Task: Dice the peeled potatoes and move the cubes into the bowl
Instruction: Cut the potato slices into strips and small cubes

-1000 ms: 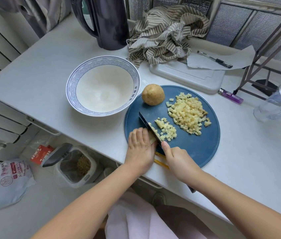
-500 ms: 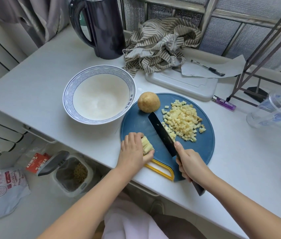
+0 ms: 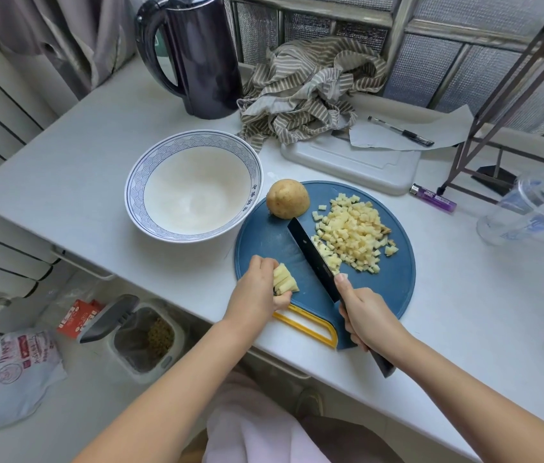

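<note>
Potato strips (image 3: 284,279) lie at the board's (image 3: 394,289) near-left edge, gripped by the left hand (image 3: 257,289), free ends towards the knife (image 3: 314,259). The right hand (image 3: 367,319) clasps the knife's handle. The blade lies just right of the strips, edging the cubes (image 3: 354,235), tip near the whole potato (image 3: 287,203). The bowl (image 3: 150,162) stands left, holding no cubes.

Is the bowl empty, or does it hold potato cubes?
Empty: the bowl shows only bare white inside; the cubes lie on the board.

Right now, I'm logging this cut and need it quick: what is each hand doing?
Left hand: grips a bundle of potato strips on the blue board.
Right hand: grips the knife, blade beside the potato cubes.
</note>
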The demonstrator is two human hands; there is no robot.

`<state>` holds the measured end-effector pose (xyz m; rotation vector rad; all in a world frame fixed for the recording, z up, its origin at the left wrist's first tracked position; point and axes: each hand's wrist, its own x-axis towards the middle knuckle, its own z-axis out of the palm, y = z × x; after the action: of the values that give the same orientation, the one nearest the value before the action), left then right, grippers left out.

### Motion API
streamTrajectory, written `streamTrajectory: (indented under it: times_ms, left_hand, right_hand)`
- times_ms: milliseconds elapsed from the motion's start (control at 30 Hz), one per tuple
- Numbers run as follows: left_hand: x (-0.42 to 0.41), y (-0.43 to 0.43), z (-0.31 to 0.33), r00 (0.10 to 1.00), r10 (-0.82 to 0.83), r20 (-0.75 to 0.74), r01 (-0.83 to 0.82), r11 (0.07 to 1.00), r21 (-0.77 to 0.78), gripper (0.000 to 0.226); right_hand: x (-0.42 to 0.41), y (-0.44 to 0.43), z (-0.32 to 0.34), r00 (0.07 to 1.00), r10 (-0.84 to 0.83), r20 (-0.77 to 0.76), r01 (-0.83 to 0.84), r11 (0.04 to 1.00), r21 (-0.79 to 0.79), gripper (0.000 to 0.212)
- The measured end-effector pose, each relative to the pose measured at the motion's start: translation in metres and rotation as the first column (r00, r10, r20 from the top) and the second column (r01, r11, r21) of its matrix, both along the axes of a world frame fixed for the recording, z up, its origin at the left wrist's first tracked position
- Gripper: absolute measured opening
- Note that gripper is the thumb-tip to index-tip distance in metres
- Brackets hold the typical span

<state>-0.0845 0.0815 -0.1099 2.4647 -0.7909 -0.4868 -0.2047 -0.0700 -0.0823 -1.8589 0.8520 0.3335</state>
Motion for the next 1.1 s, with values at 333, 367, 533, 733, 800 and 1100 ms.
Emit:
streamTrajectory:
  times_ms: [333, 367, 533, 733, 800, 1100]
  left_hand:
    - [0.000, -0.018, 0.000, 0.999, 0.042, -0.017, -0.043, 0.994, -0.099, 0.033]
    - [0.000, -0.020, -0.002, 0.999, 0.040, -0.012, -0.041, 0.994, -0.103, 0.035]
    - [0.000, -0.022, -0.005, 0.999, 0.034, 0.031, -0.031, 0.995, -0.099, 0.043]
    - [-0.004, -0.011, -0.011, 0.988, 0.030, 0.151, -0.001, 0.983, -0.186, 0.062]
    - [-0.006, -0.011, -0.013, 0.985, 0.037, 0.167, -0.004, 0.981, -0.194, 0.060]
    - [-0.006, -0.010, -0.020, 0.986, 0.051, 0.159, -0.007, 0.964, -0.265, 0.046]
  right_hand:
    - [0.001, -0.001, 0.003, 1.000, 0.005, -0.007, -0.005, 1.000, 0.006, 0.063]
    - [0.001, -0.001, 0.004, 1.000, 0.006, -0.003, -0.006, 1.000, 0.012, 0.063]
    - [0.005, -0.001, 0.010, 1.000, 0.002, 0.019, -0.002, 1.000, 0.017, 0.061]
    - [0.008, 0.004, 0.021, 0.995, 0.077, 0.057, -0.076, 0.997, -0.013, 0.063]
    - [0.009, 0.006, 0.021, 0.993, 0.102, 0.064, -0.101, 0.994, -0.031, 0.063]
    - [0.010, 0.014, 0.019, 0.991, 0.120, 0.064, -0.114, 0.990, -0.088, 0.064]
